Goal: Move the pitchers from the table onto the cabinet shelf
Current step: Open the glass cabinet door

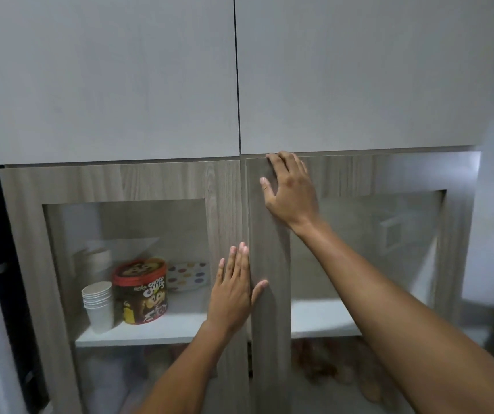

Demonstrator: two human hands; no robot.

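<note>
Facing a tall wood-grain cabinet (227, 186) with two glass-panelled doors, both shut, under two plain grey upper doors (120, 85).

Right hand (290, 192) reaching up, arm stretched diagonally from the lower right, palm pressing flat near the top left corner of the right door (266, 264), fingertips hooking over its top edge, thumb splayed left. Grip open, holding nothing.

Left hand (233, 291) lying lower, palm flat on the inner stile of the left door (224, 204), fingers straight and pointing up along the seam between the doors, thumb crossing onto the right door. Grip open, holding nothing.

Showing through the left glass: white cabinet shelf (138, 333) carrying a stack of white paper cups (98, 306) near its left edge, a round brown-and-red Choco Chips tin (141, 291) just beside it, and a polka-dot plate (187, 276) leaning behind.

Pitchers not visible anywhere in view; no table visible either.
</note>
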